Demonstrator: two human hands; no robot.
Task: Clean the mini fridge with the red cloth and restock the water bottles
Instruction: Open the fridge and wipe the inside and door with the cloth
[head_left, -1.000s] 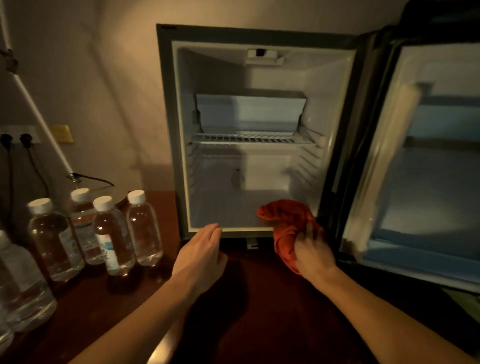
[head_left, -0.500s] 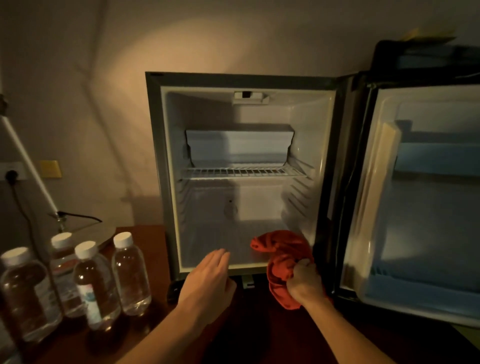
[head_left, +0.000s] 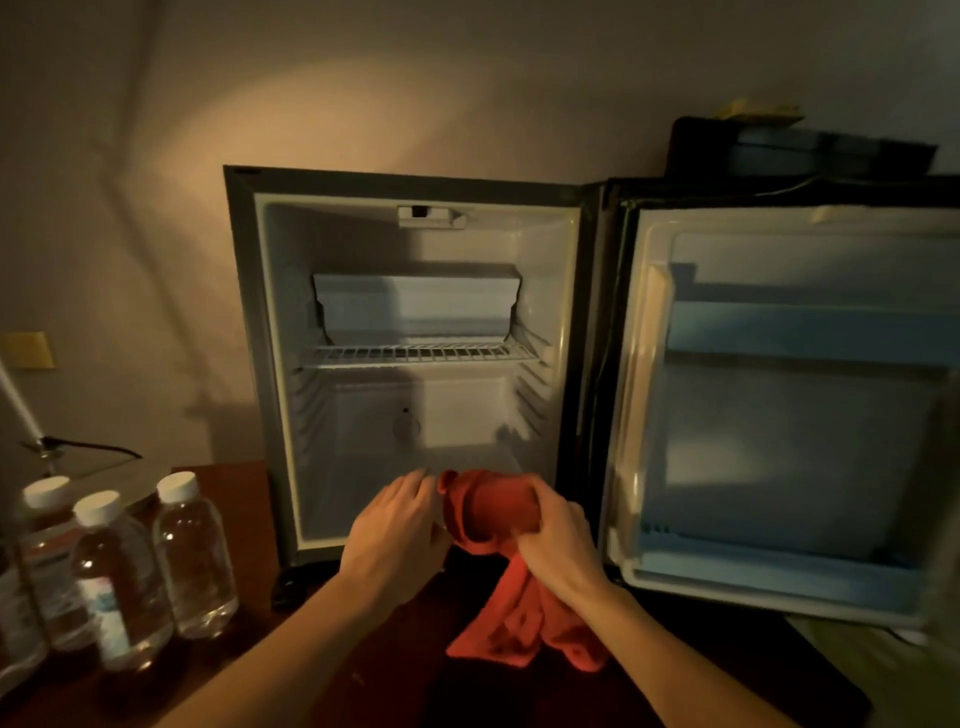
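**Inspector A:** Head view, lower centre: why is the red cloth (head_left: 493, 512) held at the mini fridge (head_left: 415, 364) sill?

**Inspector B:** Judged as gathering it to wipe the empty interior. The right hand (head_left: 558, 540) grasps it, tail draping onto the bench (head_left: 249, 519). The left hand (head_left: 397, 525) is at its left edge; dim light, apparently pinching it.

**Inspector A:** Water bottles (head_left: 192, 561)?

**Inspector B:** Lower left, upright, well apart from both hands.
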